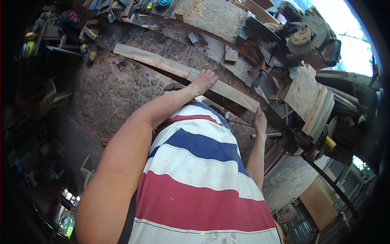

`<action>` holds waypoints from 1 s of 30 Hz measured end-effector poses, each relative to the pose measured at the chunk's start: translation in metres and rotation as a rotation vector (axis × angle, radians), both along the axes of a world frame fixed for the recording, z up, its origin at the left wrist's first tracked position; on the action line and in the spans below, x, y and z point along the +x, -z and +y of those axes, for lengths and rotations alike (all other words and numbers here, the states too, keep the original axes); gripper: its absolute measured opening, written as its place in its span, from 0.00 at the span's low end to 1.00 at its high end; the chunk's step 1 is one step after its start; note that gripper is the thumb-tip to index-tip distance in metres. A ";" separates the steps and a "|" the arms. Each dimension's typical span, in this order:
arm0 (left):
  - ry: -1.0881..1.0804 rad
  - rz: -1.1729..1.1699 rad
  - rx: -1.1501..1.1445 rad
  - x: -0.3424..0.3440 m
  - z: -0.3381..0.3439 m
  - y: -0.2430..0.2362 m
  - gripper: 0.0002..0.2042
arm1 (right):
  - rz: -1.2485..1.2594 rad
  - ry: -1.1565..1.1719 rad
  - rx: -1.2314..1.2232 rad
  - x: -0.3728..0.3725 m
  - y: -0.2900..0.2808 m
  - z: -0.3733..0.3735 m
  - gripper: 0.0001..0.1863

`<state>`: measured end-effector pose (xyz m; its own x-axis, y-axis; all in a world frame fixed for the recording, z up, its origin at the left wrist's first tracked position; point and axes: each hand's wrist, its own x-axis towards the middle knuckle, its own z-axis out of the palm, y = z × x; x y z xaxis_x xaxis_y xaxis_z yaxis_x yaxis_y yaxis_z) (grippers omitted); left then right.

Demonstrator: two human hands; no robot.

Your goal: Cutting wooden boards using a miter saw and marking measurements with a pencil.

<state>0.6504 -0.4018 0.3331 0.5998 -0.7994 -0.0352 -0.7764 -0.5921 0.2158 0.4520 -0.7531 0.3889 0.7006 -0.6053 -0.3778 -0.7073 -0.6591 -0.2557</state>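
Observation:
A long, pale wooden board (150, 58) runs diagonally from upper left down to the right in front of my body, with darker wood along its lower side. My left hand (205, 81) grips it right of its middle, fingers curled over the top face. My right hand (260, 118) holds the board's right end from below and beside it, fingers partly hidden. My striped shirt front lies just below the board.
A dusty power saw (308, 40) stands upper right, near stacked timber (319, 114) and a sawdust-covered block (300, 87). Tools and offcuts lie along the top, including a blue tape reel (163, 3). Small cans (93, 55) and clutter sit left, on dirty ground (97, 93).

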 end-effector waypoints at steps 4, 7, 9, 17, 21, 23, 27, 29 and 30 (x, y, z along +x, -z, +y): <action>-0.046 -0.038 -0.057 -0.001 -0.002 0.007 0.10 | -0.036 0.383 0.340 0.027 -0.063 -0.001 0.39; -0.082 0.053 -0.079 -0.004 -0.008 0.009 0.09 | -0.299 0.240 0.374 0.042 -0.074 0.007 0.32; -0.102 0.251 -0.146 -0.004 -0.008 0.008 0.10 | -0.426 0.158 0.535 0.045 -0.055 0.007 0.26; -0.148 0.076 -0.165 -0.014 0.000 0.011 0.12 | -0.273 0.281 0.462 0.012 0.089 -0.025 0.30; -0.091 0.232 -0.262 -0.009 0.000 0.010 0.17 | -0.116 0.053 0.109 0.008 0.093 -0.022 0.19; -0.072 0.301 -0.278 0.003 -0.006 0.002 0.16 | -0.151 0.077 0.200 0.014 0.083 -0.024 0.20; 0.050 0.085 0.048 -0.001 -0.018 -0.015 0.24 | -0.360 0.133 0.174 0.017 0.065 -0.019 0.22; 0.063 0.071 0.057 -0.005 -0.020 -0.017 0.26 | -0.389 0.194 0.183 0.015 0.060 -0.011 0.21; 0.053 0.049 0.046 -0.006 -0.022 -0.017 0.22 | -0.350 0.260 0.187 0.014 0.058 -0.008 0.21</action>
